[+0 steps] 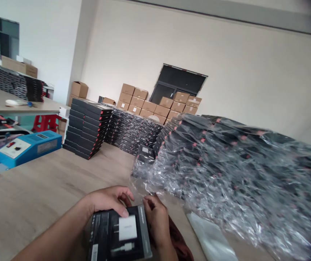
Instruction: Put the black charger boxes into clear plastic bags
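A black printed retail box point(119, 235), showing a white charger and cable on its face, lies at the bottom centre. My left hand point(111, 201) grips its far edge, thumb on the printed face and fingers curled beyond. Beside the box's right edge is my right hand point(156, 217), fingers pinched together; whatever is between them is too small or hidden to name. Right of that hand, a pile of flat clear plastic bags point(211, 235) lies on the wooden table point(49, 192). A dark red sleeve or cloth shows under my right wrist.
A big heap of plastic-wrapped black boxes point(239, 163) fills the right side. Unwrapped black boxes point(86, 127) stand stacked behind. A blue machine point(31, 146) sits at left near a red stool point(45, 123). Cardboard cartons point(144, 103) are piled by the wall.
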